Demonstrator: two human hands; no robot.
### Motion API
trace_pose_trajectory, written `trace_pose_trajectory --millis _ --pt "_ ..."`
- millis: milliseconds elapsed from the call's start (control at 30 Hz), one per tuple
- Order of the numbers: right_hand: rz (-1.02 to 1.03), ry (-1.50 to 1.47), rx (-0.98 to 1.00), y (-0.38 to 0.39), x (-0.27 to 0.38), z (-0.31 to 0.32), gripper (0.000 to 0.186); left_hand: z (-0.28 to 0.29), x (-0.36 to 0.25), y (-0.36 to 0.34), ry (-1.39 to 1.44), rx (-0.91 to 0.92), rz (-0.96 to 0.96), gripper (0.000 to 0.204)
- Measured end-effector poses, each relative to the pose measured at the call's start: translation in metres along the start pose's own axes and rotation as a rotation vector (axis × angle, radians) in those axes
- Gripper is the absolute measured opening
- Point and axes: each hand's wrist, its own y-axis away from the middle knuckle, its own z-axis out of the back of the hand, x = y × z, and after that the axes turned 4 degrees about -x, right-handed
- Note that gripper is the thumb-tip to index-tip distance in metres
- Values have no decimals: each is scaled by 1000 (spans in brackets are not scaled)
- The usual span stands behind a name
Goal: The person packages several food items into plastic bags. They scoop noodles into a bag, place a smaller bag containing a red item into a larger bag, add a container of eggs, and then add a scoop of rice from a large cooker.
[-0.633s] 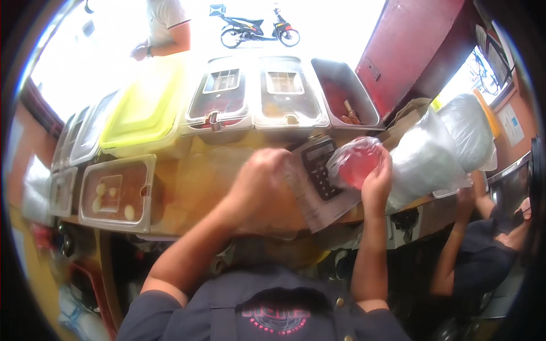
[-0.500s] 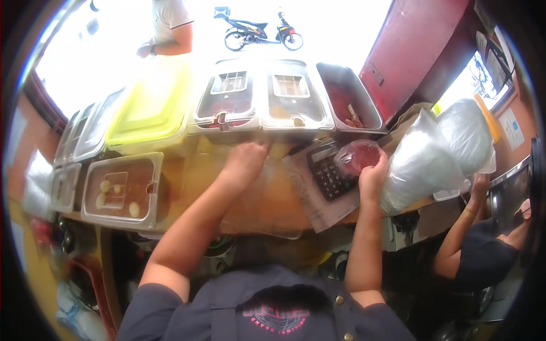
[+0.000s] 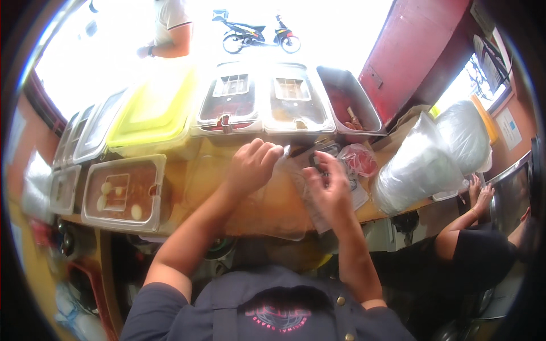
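Slip and spill risks around a pinched bit of plastic

We note the left hand (image 3: 253, 163) with its fingers bent in, tips pinching a small wisp of clear plastic (image 3: 286, 150). The right hand (image 3: 331, 187) is released: fingers parted and curled, slightly blurred, with nothing visible in them. Whether they touch the calculator (image 3: 352, 183) behind them we cannot tell.

The red bag (image 3: 360, 161) lies just beyond the right fingers, to their right; its closure is too unclear to judge. Paper (image 3: 360, 200) sits below those fingers, and two big clear bags (image 3: 418, 165) stand farther right of them.

Risks, in our judgement: the wisp could slide out of the left fingertips, since the film looks thin and the pinch takes only a little of it. A careless outward sweep of the right fingers could nudge the red bag; were its closure loose, the contents might leak onto the calculator and paper.
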Motion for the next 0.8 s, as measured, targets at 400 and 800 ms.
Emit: trace_pose_trajectory --millis 400,800 --pt "-313 -832 -91 -59 -18 -5 16 22 -18 -73 691 196 421 19" --pt "-404 -709 538 -58 -32 41 26 4 -21 -83 365 382 291 30"
